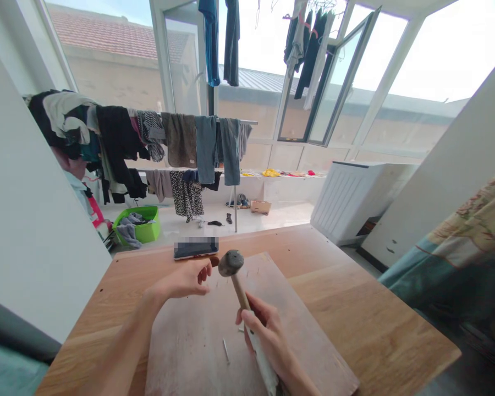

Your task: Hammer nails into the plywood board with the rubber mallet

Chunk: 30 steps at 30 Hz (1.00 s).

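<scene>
right hand (266,324) clamped round a dark-headed, pale-handled mallet (231,263), left hand (192,278) loosely curled, thumb apart. brown wood-grain tabletop (348,291) runs pretty wide past the flat pinkish board (185,344)'s right edge

A wooden table (355,291) bears a board (202,324) and phone (196,250).

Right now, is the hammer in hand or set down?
The hammer is in hand: the right hand is wrapped around its handle.
</scene>
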Each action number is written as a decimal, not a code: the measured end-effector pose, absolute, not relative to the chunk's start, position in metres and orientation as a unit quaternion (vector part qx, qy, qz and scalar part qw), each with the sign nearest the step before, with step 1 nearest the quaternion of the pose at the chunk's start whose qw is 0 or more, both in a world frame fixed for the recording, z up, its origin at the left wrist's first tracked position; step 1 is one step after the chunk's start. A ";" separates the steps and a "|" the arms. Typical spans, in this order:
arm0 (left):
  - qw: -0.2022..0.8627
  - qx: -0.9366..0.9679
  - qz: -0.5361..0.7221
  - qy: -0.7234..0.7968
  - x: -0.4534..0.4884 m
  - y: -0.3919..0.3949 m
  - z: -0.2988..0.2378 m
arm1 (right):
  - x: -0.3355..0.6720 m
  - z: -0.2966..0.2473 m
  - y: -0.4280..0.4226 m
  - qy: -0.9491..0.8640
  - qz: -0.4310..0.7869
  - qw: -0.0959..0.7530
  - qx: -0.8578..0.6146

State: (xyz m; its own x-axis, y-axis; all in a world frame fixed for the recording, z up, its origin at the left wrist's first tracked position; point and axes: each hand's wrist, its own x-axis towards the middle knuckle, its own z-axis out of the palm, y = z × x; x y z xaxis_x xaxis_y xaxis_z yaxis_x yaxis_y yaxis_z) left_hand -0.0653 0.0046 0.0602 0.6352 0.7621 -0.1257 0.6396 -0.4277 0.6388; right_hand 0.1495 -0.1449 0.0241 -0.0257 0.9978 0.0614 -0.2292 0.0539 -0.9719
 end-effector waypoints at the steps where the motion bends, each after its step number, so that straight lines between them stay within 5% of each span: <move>1: 0.318 0.846 0.096 0.418 -0.063 0.001 0.066 | 0.152 0.026 -0.145 -0.450 0.533 0.576 -0.427; 19: 0.278 0.918 -0.040 0.281 0.015 -0.066 0.055 | 0.159 0.029 -0.142 -0.395 0.485 0.627 -0.465; 30: 0.254 0.872 0.078 0.412 -0.079 -0.023 0.086 | 0.156 0.031 -0.145 -0.415 0.501 0.606 -0.458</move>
